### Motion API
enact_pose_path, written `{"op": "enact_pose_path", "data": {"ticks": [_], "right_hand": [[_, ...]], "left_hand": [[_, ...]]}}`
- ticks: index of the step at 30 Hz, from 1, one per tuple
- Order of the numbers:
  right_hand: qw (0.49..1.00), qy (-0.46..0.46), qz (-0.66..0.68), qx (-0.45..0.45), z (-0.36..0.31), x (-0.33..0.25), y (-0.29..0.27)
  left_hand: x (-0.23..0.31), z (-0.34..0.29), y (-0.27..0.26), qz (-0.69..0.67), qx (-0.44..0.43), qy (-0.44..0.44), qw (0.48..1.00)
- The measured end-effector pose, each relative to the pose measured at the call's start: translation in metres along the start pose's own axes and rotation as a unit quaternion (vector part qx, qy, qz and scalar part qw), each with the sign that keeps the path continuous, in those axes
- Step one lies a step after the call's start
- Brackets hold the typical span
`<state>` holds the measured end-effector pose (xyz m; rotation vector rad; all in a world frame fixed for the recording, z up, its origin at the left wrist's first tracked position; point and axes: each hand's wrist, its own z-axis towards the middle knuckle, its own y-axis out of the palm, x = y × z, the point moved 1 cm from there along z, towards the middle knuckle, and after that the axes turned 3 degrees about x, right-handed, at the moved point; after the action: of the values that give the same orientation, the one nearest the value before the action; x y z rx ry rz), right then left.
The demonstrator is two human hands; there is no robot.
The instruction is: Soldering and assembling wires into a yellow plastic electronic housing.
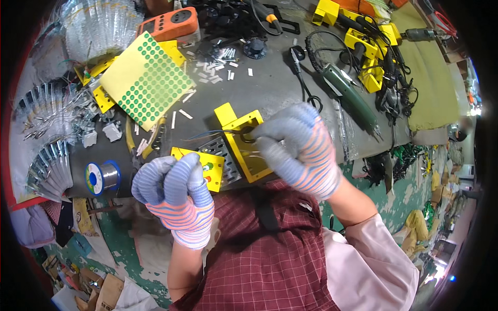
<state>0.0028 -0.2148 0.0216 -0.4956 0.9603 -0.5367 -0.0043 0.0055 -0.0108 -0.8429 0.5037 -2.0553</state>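
Note:
Both my hands wear striped knit gloves. My left hand [176,199] is closed at the near table edge, its fingertips overlapping a yellow panel [211,165] with green and red round parts; what it pinches is hidden. My right hand [303,150] is curled, thumb towards index finger, over the right side of an open yellow box [232,136]. Whatever lies between those fingers cannot be made out. A dark rounded part shows beside its fingertips, inside the box. Thin wires run from the box to the left. A perforated metal plate [220,150] lies between panel and box.
Left lie a solder spool [102,177], yellow-handled pliers [148,147], a sheet of green dot stickers [147,80] and bundled metal parts. An orange multimeter [168,24] stands behind. To the right are a green corded tool [348,98] and yellow housings [363,49] with black cables.

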Motion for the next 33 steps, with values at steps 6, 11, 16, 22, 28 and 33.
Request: {"op": "enact_pose_path", "data": {"ticks": [6, 11, 16, 22, 28, 33], "right_hand": [[0.98, -0.069, -0.113, -0.15, -0.012, -0.005, -0.022], [0.949, -0.074, -0.27, -0.146, -0.016, -0.002, -0.012], [0.94, -0.1, -0.291, -0.149, -0.019, 0.002, -0.015], [0.989, -0.076, -0.125, 0.0, -0.01, 0.013, 0.005], [0.996, -0.063, -0.057, -0.002, -0.009, 0.02, 0.005], [0.986, -0.075, -0.122, -0.081, -0.012, 0.002, -0.021]], "left_hand": [[-0.004, -0.019, 0.026, -0.006, 0.087, 0.137, 0.987], [-0.001, -0.001, 0.024, -0.024, 0.044, 0.186, 0.981], [-0.002, 0.007, 0.037, -0.267, -0.168, 0.0, 0.949], [0.0, 0.02, 0.037, -0.316, -0.289, -0.113, 0.897], [0.0, 0.022, 0.039, -0.326, -0.285, -0.128, 0.892], [0.0, 0.021, 0.04, -0.303, -0.275, -0.09, 0.908]]}}
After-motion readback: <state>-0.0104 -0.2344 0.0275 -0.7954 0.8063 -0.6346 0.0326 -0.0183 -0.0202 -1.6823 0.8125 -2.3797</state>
